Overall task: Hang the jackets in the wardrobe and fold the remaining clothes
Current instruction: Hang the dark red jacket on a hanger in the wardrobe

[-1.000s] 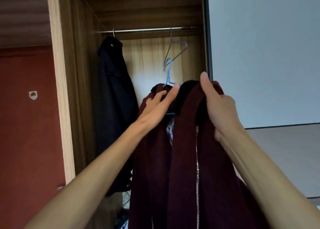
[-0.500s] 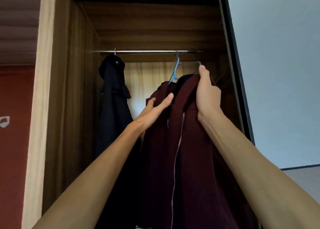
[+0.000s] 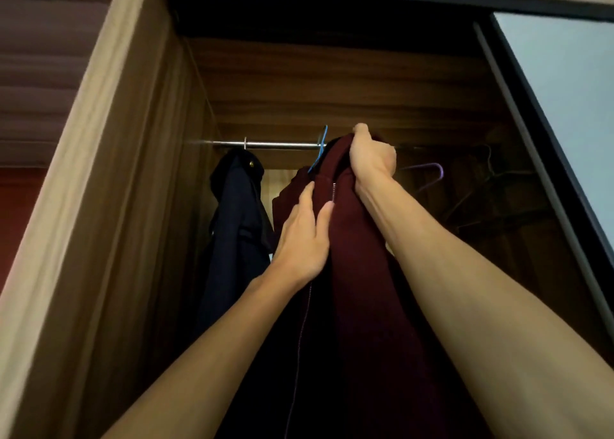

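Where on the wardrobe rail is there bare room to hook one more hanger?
The rail is bare between the navy jacket and the blue hanger. Right of the right hand gripping the maroon jacket it is crowded: a purple hanger and dark hangers bunch there.

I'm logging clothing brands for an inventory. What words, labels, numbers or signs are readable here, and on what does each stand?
No text can be read in this view.
Maroon jacket: only a zipper shows, no label or print.
Navy jacket: one small round button, too small to show any lettering.
Blue hanger and purple hanger: no markings seen.
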`<state>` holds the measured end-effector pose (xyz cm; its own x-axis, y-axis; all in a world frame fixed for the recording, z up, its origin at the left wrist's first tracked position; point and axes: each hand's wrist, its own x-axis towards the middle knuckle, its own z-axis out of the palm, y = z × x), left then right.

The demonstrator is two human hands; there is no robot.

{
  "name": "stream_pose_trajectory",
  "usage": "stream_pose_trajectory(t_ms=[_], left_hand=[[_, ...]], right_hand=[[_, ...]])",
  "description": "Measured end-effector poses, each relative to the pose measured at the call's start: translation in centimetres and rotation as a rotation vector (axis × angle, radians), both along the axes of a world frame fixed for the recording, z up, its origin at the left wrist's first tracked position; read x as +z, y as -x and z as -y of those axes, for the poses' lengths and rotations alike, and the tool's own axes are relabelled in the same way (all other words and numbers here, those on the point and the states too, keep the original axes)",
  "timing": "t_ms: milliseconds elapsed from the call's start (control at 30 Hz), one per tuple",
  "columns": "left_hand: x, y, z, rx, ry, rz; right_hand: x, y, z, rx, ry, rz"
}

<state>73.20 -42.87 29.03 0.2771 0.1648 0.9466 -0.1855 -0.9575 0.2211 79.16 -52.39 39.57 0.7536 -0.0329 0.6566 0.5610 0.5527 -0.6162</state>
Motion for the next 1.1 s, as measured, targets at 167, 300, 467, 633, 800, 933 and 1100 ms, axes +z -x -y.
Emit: stream_pose_trajectory(t_ms=[167, 300, 467, 633, 800, 933, 1100], left_hand=[[2.3, -0.1, -2.5, 0.122, -0.090, -0.021], [2.8, 0.2, -3.8, 0.158, -0.090, -0.059], [1.6, 0.5, -4.4, 0.020, 0.034, -0.032], [-0.9, -0.5, -4.4, 0.063, 0.076, -0.196], [-2.6, -1.5, -3.0, 0.100, 0.090, -0.294], [-3.6, -1.6, -2.5, 0.166, 0.032, -0.281], [-6.5, -1.0, -1.1, 0.198, 0.039, -0.300]], right_hand=[[3.4, -1.3, -3.0, -0.009, 0.038, 0.006], [4.9, -1.7, -5.1, -0.066, 0.134, 0.055], [5.1, -2.2, -7.2, -0.162, 0.270, 0.110], [1.6, -4.7, -8.2, -0.196, 0.466, 0.173], [-1.0, -5.9, -6.5, -0.160, 0.438, 0.213], [-2.7, -5.8, -4.3, -0.273, 0.473, 0.242], [-7.9, -4.3, -0.4, -0.379, 0.518, 0.341]])
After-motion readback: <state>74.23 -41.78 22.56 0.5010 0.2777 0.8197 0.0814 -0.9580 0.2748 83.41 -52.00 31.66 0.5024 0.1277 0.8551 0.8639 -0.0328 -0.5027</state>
